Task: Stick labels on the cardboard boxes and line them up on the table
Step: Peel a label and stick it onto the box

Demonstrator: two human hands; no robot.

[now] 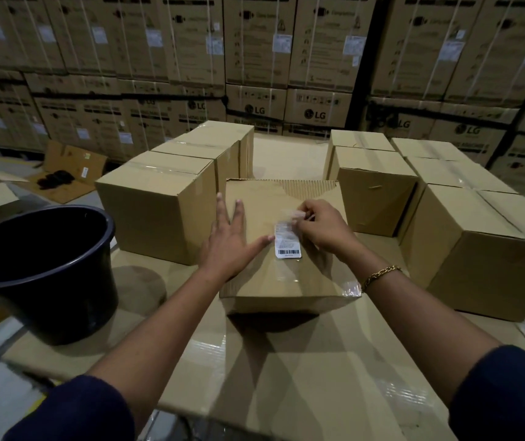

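A small cardboard box (264, 281) sits in the middle of the cardboard-covered table (302, 370), in front of me. A white barcode label (287, 240) lies on its top. My left hand (229, 240) rests flat on the box top with straight fingers, its thumb touching the label's left edge. My right hand (321, 227) pinches the label's clear backing at the label's upper end. A row of taped boxes (156, 205) stands at the left, and more taped boxes (379, 192) stand at the right.
A black bucket (41, 275) stands at the table's left edge. Large boxes (493, 249) fill the right side. Stacked appliance cartons (255, 58) form a wall behind. Flattened cardboard (70, 173) lies on the floor at the far left. A scrap of clear tape (352, 288) hangs off the box's near right corner.
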